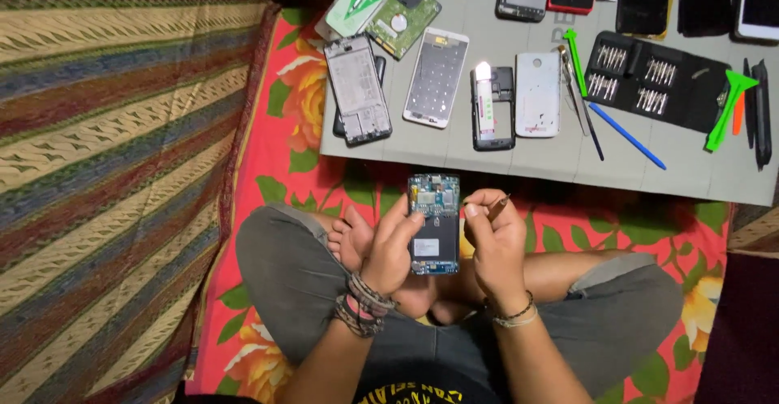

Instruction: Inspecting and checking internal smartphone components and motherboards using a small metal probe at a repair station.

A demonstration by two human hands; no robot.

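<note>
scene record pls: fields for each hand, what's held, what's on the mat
left hand: holds opened phone, circuit board exposed, back facing up
right hand: pinches a thin tool beside the phone's upper right edge
posture: seated cross-legged on floral cloth
grey mat: phone frames, white back cover, bit set case, blue stick, green pry tools
left of the cloth: striped fabric

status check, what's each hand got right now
Left hand holds opened phone, circuit board showing. Right hand pinches thin tool beside it. Nothing between them.
</note>
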